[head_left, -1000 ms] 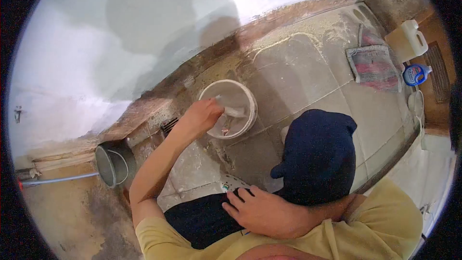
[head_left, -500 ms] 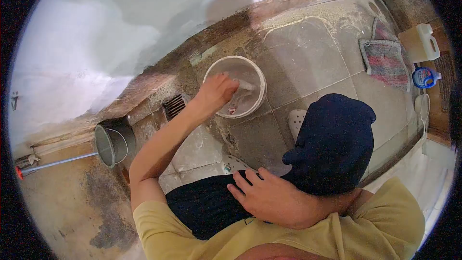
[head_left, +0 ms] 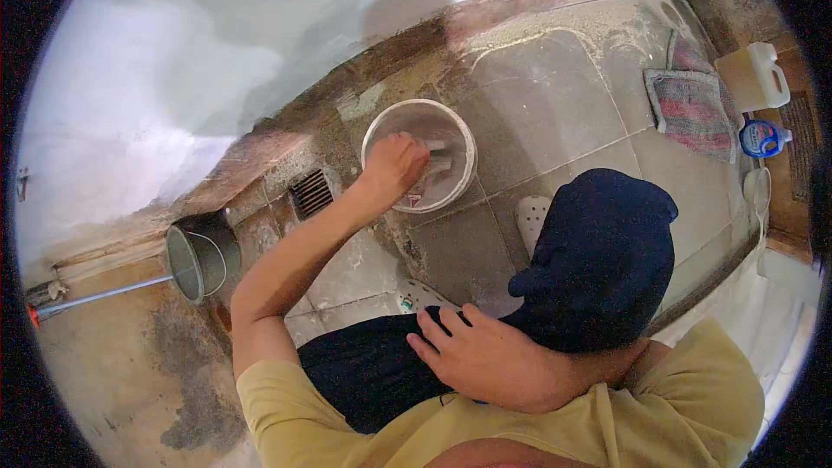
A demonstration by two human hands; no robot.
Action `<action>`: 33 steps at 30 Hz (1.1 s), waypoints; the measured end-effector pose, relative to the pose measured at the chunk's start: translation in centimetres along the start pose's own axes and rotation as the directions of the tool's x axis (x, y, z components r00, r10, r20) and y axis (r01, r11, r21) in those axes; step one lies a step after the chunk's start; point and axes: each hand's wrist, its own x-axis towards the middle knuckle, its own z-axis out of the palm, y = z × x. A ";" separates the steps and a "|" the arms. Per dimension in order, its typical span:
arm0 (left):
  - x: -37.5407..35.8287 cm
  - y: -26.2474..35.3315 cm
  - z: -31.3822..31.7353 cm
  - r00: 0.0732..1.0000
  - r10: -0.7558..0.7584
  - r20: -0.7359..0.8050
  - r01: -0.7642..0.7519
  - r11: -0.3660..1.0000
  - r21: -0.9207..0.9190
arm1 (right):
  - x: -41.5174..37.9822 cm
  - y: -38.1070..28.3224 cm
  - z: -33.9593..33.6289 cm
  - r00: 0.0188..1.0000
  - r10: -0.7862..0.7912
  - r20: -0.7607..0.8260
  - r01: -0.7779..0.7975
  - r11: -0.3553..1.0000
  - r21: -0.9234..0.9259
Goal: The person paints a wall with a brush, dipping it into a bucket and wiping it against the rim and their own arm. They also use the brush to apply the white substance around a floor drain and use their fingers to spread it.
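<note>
My left hand [head_left: 397, 163] reaches down over a round pale bucket [head_left: 468, 175] on the tiled floor. Its fingers are closed, and what they hold is mostly hidden by the hand. A blurred whitish piece [head_left: 440, 158] shows beside the fingers, inside the bucket. Lower in the bucket is a small red-and-white patch [head_left: 415, 200], too small to name. My right hand [head_left: 490, 354] lies on my dark-clothed lap with its fingers apart, holding nothing.
A floor drain grate [head_left: 311, 194] is left of the bucket. Farther left stands a dark bucket [head_left: 195, 262] beside a blue pole [head_left: 108, 293]. At right are a striped cloth [head_left: 693, 113], a yellowish jug [head_left: 752, 78], a blue bottle [head_left: 764, 139] and a ladle-like scoop [head_left: 757, 191].
My left hand has shifted slightly within the bucket, and the whitish piece beside it has moved a little. The view has moved slightly. My right hand stays on my lap.
</note>
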 end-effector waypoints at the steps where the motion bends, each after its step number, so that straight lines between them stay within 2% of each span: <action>1: 0.1 0.0 0.1 0.997 0.038 -0.064 -0.037 0.999 0.019 | 0.0 -0.1 0.1 1.000 0.004 0.002 -0.004 1.000 0.001; 2: 0.3 0.0 0.1 0.989 0.077 -0.128 -0.073 0.997 0.041 | 0.0 -0.1 0.3 1.000 0.008 0.005 -0.008 1.000 0.002; 6: 0.1 0.0 1.2 0.974 0.097 -0.204 -0.090 0.995 0.044 | 0.0 -0.1 0.5 1.000 0.002 -0.024 -0.002 1.000 -0.005; 8: -0.1 -0.3 2.0 0.997 0.059 -0.047 -0.058 0.998 0.025 | 0.1 -0.2 0.3 1.000 0.004 -0.007 -0.004 1.000 0.009; 9: 0.0 -0.3 2.6 0.997 0.059 -0.049 -0.058 0.998 0.025 | 0.1 -0.2 0.3 1.000 0.004 -0.007 -0.004 1.000 0.007; 11: 1.3 0.3 1.7 0.956 -0.117 0.270 0.096 0.992 0.087 | 0.2 -0.2 0.2 1.000 -0.002 0.018 0.001 1.000 0.004; 15: 1.9 0.1 1.0 0.949 -0.107 0.298 0.088 0.993 0.075 | 0.1 -0.1 0.1 1.000 0.003 0.023 -0.003 1.000 0.011; 18: 2.3 0.1 0.8 0.971 -0.065 0.229 0.056 0.997 0.044 | 0.1 -0.1 0.0 0.999 -0.013 0.029 0.013 1.000 0.005; 20: 3.3 0.9 -0.6 0.916 -0.138 0.377 0.127 0.990 0.055 | 0.2 -0.2 0.3 1.000 0.003 0.024 -0.003 1.000 0.019; 21: 3.3 1.0 -0.8 0.915 -0.139 0.378 0.128 0.990 0.055 | 0.2 -0.2 0.3 1.000 0.002 0.025 -0.003 1.000 0.020; 23: 3.3 1.0 -0.8 0.966 -0.119 0.227 0.099 0.990 0.100 | 0.2 -0.2 0.2 1.000 0.005 0.024 -0.006 1.000 0.020; 29: 2.8 0.0 -0.9 0.987 -0.058 0.147 0.057 0.998 0.011 | 0.2 -0.3 0.3 1.000 0.010 0.013 -0.010 1.000 0.004; 33: 2.7 -1.0 -0.8 0.985 -0.061 0.161 0.057 0.998 0.032 | 0.2 -0.3 0.6 1.000 0.011 -0.018 -0.011 1.000 0.012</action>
